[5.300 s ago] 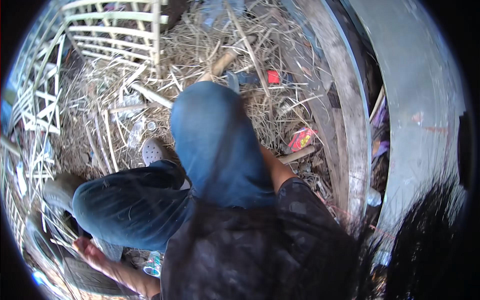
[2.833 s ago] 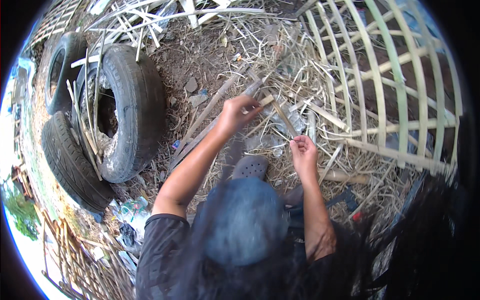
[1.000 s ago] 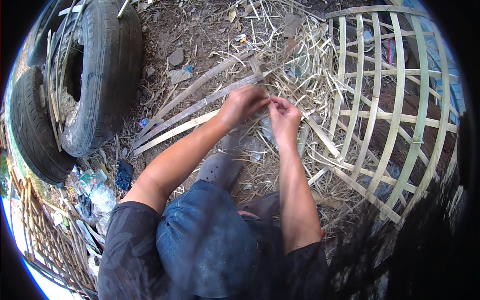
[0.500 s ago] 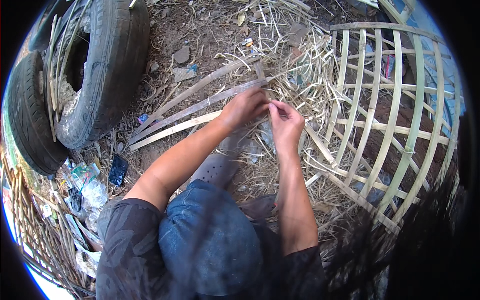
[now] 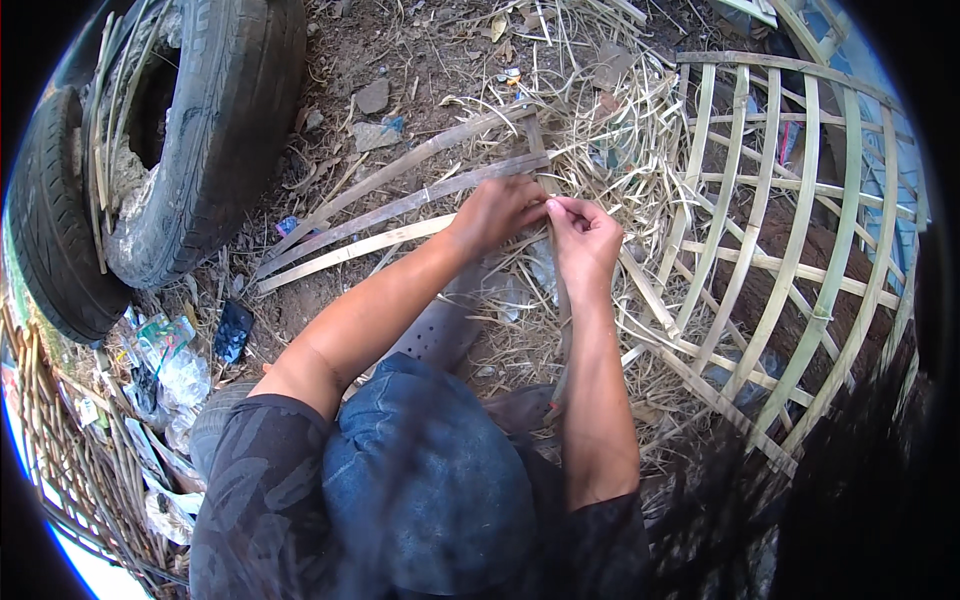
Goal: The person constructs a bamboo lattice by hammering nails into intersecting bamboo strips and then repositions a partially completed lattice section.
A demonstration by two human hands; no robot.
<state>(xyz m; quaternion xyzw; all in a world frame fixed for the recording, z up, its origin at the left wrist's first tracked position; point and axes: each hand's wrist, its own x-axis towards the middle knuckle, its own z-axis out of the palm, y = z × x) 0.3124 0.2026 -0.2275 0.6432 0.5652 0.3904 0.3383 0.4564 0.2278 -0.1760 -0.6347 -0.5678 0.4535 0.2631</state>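
Note:
My left hand [image 5: 497, 213] is closed over the end of a pale bamboo strip [image 5: 355, 250] where it meets a bamboo crosspiece [image 5: 536, 136]. My right hand [image 5: 587, 243] meets it there, thumb and fingertips pinched together; whatever lies between them is too small to make out. Two more bamboo strips, an upper one [image 5: 420, 153] and a greyish one [image 5: 430, 192], fan out leftward from the same crosspiece. Their right ends rest on it beyond my left hand. Below my hands, the crosspiece runs down beside my right forearm.
A woven bamboo lattice [image 5: 774, 186] stands on the right. Curly bamboo shavings [image 5: 640, 130] litter the ground beside it. Old tyres [image 5: 235, 140] lie at the upper left. Thin sticks [image 5: 70, 470] and plastic litter [image 5: 180, 385] lie at the lower left. My shoe [image 5: 440, 335] shows beneath my left forearm.
Both hands stay at the same joint, with the right fingers shifting slightly into a tighter pinch. The whole view has moved a little.

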